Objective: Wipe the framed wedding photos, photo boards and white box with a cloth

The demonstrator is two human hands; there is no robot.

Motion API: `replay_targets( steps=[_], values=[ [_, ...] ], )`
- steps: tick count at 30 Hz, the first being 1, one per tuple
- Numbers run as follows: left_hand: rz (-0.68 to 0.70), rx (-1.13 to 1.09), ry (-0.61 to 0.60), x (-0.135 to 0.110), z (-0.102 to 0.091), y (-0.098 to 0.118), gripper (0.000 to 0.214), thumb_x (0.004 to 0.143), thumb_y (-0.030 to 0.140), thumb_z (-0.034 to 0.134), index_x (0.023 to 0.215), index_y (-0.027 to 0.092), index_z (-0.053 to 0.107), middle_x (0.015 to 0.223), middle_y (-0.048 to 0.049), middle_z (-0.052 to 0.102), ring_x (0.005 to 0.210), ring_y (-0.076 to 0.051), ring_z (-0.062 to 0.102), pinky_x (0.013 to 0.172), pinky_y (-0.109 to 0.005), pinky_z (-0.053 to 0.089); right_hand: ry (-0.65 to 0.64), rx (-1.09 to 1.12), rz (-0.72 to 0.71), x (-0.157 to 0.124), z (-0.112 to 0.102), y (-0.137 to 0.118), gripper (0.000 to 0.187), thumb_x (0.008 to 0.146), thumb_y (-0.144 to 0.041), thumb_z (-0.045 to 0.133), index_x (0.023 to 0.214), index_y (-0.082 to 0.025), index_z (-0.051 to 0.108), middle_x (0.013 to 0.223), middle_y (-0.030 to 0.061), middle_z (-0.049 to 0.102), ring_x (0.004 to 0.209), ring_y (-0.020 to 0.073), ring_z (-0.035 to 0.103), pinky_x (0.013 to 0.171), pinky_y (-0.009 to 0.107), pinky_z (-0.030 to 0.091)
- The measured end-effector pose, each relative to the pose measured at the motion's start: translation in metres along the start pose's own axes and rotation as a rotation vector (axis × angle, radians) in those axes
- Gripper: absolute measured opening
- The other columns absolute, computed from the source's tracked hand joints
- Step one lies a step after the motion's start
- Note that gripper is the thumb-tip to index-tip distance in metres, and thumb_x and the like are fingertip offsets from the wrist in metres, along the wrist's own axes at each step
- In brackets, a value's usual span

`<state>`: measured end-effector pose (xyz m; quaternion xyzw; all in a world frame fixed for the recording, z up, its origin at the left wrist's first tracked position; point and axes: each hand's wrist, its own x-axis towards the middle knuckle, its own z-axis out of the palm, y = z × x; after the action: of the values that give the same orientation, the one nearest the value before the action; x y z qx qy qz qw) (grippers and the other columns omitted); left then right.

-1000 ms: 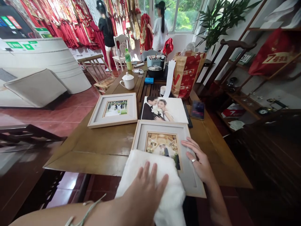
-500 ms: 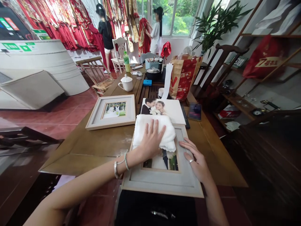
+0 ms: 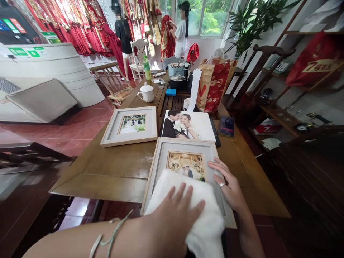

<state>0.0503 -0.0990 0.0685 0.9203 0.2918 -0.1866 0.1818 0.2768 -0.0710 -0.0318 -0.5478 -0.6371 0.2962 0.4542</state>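
My left hand (image 3: 174, 211) lies flat with fingers spread on a folded white towel (image 3: 206, 200). The towel covers the lower part of a light-wood picture frame (image 3: 154, 172), which overhangs the table's near edge. Above the towel, part of a wedding photo (image 3: 185, 165) shows inside the frame's grey mat. My right hand (image 3: 228, 182) rests on the frame's right border, fingers and thumb stretched out on top. A second framed photo (image 3: 129, 125) lies to the left. Just beyond the near frame is a large unframed couple print (image 3: 201, 127).
On the wooden table (image 3: 120, 165) stand a lidded white mug (image 3: 146, 93), a green bottle (image 3: 147, 68), a black pot (image 3: 177, 82) and a red-and-tan paper bag (image 3: 215, 86). A dark small item (image 3: 227, 126) lies right of the print. Two people are by hanging red garments (image 3: 91, 28).
My left hand has pulled the towel down the frame toward me, uncovering the photo's upper part and the couple print. My right hand stays on the border. The view has shifted slightly.
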Motion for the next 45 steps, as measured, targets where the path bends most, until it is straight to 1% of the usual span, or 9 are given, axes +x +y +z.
replay_targets(
  steps=[9,15,19,21,25,31,36,40,45],
  values=[
    [-0.319,0.268,0.285,0.072,-0.019,-0.038,0.086,0.077,0.028,0.064,0.148,0.010,0.018,0.152,-0.0283,0.013,0.139,-0.045,0.010,0.108,-0.062,0.022,0.014,0.032,0.001,0.000,0.002,0.001,0.028,0.090,-0.027,0.050,0.116,-0.026,0.062,0.132,0.0080,0.055,0.134,0.0246,0.036,0.110,0.049,0.030],
    [-0.070,0.158,0.087,0.037,-0.022,0.002,0.088,0.076,0.034,0.065,0.146,0.003,0.022,0.147,-0.0328,0.025,0.135,-0.048,0.023,0.103,-0.059,0.034,-0.010,0.034,-0.014,0.000,0.000,0.001,0.029,0.091,-0.028,0.048,0.116,-0.026,0.062,0.129,0.0080,0.058,0.134,0.0246,0.036,0.111,0.049,0.029],
    [0.134,0.036,-0.039,0.014,-0.019,0.023,0.049,0.095,0.028,0.038,0.143,0.016,0.036,0.145,-0.0225,0.038,0.133,-0.040,0.034,0.102,-0.053,0.040,-0.007,0.016,0.001,0.000,0.001,0.001,0.030,0.091,-0.028,0.047,0.116,-0.027,0.062,0.129,0.0064,0.058,0.135,0.0245,0.036,0.113,0.048,0.027],
    [0.120,0.008,-0.046,0.011,-0.017,0.025,0.046,0.097,0.026,0.032,0.142,0.019,0.037,0.145,-0.0200,0.038,0.133,-0.039,0.035,0.102,-0.054,0.040,-0.008,0.013,0.001,0.000,0.001,0.001,0.030,0.091,-0.028,0.047,0.116,-0.027,0.062,0.129,0.0058,0.058,0.134,0.0245,0.036,0.113,0.047,0.026],
    [0.015,0.088,-0.001,0.018,-0.011,0.017,0.075,0.083,0.033,0.059,0.147,0.010,0.025,0.149,-0.0263,0.025,0.136,-0.044,0.024,0.103,-0.061,0.035,-0.006,0.016,-0.011,0.000,0.001,0.001,0.029,0.091,-0.027,0.047,0.115,-0.027,0.063,0.128,0.0059,0.059,0.134,0.0241,0.036,0.112,0.047,0.027],
    [-0.282,0.216,0.191,0.058,-0.015,-0.020,0.088,0.076,0.029,0.067,0.147,0.008,0.021,0.151,-0.0284,0.015,0.138,-0.046,0.014,0.106,-0.063,0.027,0.001,0.042,-0.010,0.000,0.001,0.003,0.029,0.090,-0.026,0.049,0.116,-0.027,0.061,0.131,0.0062,0.056,0.134,0.0234,0.036,0.111,0.046,0.028],
    [-0.204,0.242,0.230,0.074,-0.039,-0.048,0.081,0.075,0.017,0.062,0.146,0.010,0.024,0.153,-0.0259,0.016,0.140,-0.043,0.010,0.109,-0.060,0.023,0.035,0.064,0.004,-0.001,0.003,0.006,0.028,0.089,-0.026,0.051,0.114,-0.026,0.062,0.136,0.0076,0.052,0.134,0.0251,0.037,0.110,0.046,0.031],
    [-0.159,0.214,0.065,0.054,-0.047,-0.035,0.078,0.076,0.015,0.059,0.145,0.007,0.024,0.152,-0.0271,0.018,0.139,-0.044,0.013,0.106,-0.060,0.028,0.005,0.043,-0.022,0.000,0.002,0.004,0.030,0.089,-0.025,0.050,0.117,-0.028,0.062,0.129,0.0059,0.058,0.134,0.0243,0.037,0.110,0.047,0.030],
    [-0.049,0.159,-0.061,0.014,-0.013,0.001,0.078,0.077,0.018,0.059,0.146,0.004,0.025,0.148,-0.0323,0.019,0.135,-0.049,0.018,0.101,-0.065,0.032,0.009,0.013,-0.023,0.000,0.002,0.002,0.030,0.090,-0.024,0.048,0.115,-0.027,0.063,0.128,0.0057,0.059,0.134,0.0241,0.037,0.111,0.048,0.028]
  ],
)
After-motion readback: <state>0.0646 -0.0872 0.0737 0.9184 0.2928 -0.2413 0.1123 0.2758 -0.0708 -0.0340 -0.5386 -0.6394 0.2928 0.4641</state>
